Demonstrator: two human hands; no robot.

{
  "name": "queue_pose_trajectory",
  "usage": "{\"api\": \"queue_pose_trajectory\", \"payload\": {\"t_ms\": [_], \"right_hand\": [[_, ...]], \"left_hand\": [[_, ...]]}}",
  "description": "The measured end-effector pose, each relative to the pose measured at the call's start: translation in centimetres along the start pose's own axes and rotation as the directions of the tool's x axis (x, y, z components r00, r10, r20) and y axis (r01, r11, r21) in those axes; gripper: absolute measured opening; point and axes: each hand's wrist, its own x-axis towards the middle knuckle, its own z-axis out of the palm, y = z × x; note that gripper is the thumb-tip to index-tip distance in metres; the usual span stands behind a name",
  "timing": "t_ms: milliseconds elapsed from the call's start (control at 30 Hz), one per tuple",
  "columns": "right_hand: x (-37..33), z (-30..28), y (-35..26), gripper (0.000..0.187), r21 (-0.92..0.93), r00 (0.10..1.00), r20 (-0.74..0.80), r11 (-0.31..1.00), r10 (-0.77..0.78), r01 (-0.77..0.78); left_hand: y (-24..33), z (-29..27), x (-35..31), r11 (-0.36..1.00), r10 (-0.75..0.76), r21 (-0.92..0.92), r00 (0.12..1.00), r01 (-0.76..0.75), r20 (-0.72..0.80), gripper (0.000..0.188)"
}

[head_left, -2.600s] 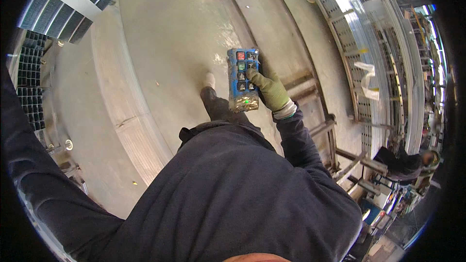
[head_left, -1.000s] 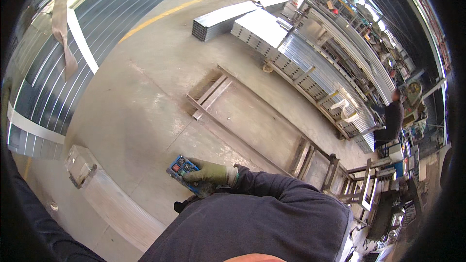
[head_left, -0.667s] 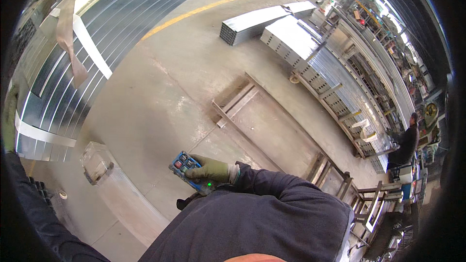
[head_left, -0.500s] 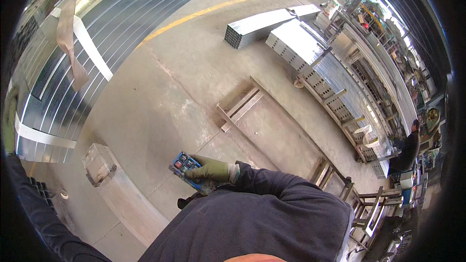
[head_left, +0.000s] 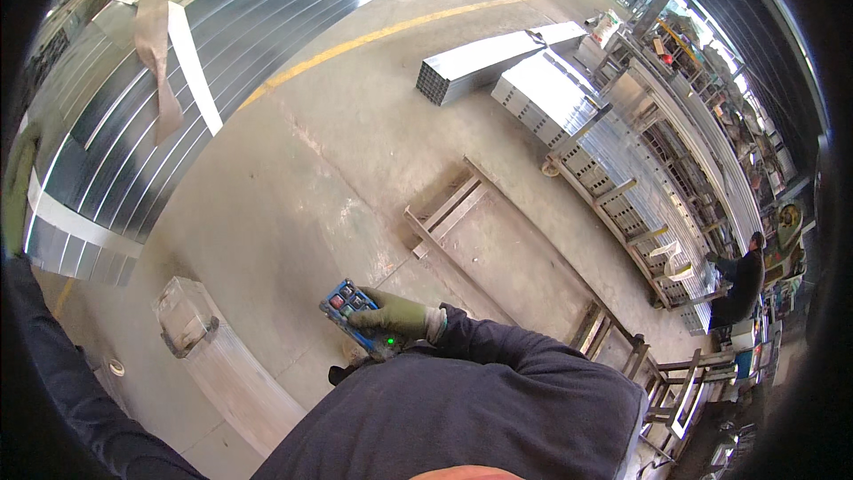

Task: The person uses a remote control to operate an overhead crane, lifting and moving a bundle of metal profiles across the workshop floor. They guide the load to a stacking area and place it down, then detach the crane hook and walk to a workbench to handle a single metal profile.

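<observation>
My right hand, in a green work glove, is closed around a blue handheld remote control with several dark buttons and a red one. A small green light glows near its lower end. At the far left rim my left hand, also in a green glove, is raised beside a big bundle of long dark metal tubes. Its fingers are too dim and cut by the rim to make out. A brown lifting strap and a white band run over the bundle.
A wrapped long bundle lies on the floor below. Ahead is a low metal frame. Silver tube stacks and a loaded rack stand to the right, where another person in dark clothes works. A yellow line crosses the floor.
A green light has come on at the remote. The strapped bundle sits slightly farther right and up in view, while the floor items shift a little down. The other person shows more clearly.
</observation>
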Motion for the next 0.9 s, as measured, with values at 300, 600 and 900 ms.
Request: {"api": "queue_pose_trajectory", "payload": {"t_ms": [300,600,900], "right_hand": [[-6.7,5.2,1.3,0.084,0.059,0.999,-0.007,0.997,0.043,-0.043],[-10.2,12.7,2.3,0.065,0.02,0.984,-0.176,1.0,0.027,-0.024],[-9.5,21.3,3.9,0.066,0.088,0.948,-0.317,0.995,-0.017,0.047]], "left_hand": [[3.2,-2.5,0.3,0.996,0.045,-0.075,0.998,-0.041,0.052,0.052],[1.2,-3.8,2.8,0.991,0.137,-0.029,0.977,-0.134,0.165,0.06],[-7.0,-1.0,8.9,0.963,0.265,-0.081,0.953,-0.255,0.144,0.05]]}}
